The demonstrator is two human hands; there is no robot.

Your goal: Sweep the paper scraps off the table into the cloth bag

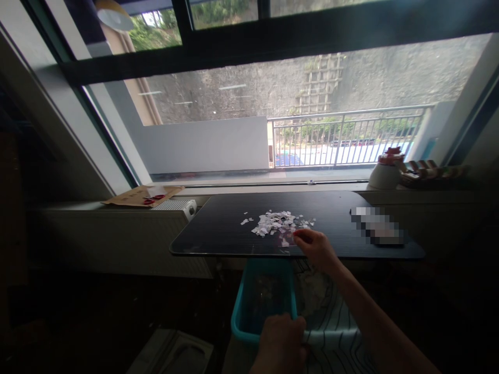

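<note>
- Left hand [281,340]: low and close to the camera, fingers curled over the near rim of a teal bin [242,306], gripping it; fingertips hidden.
- Right hand [315,249]: over the near edge of the dark table [218,223], fingers bent, thumb and index tips close together. Small red spot at the tips; can't tell if it's a nail or a held bit, so can't confirm a grip.
- Paper scraps [275,222]: loose pile mid-table, torn or cut small, mostly white, some pinkish. Main heap is just beyond and left of the right hand's fingertips. A few strays left and right of the heap, a few more toward the near edge.
- Teal bin: below the near table edge, under the scraps' side. Contents too dark to make out.
- Pixelated item [377,226]: on the right part of the table, well apart from the pile.
- Left of the table: white radiator [117,234]. Flat brown sheet [128,196] on the ledge above it, small red item [154,199] on top.
- Right end of the sill: white container [384,175] with a reddish top; row of small items [432,170] beside it, too dim to identify.
- Behind the table: large window, metal railing [343,137] and rough wall [241,98] outside.
</note>
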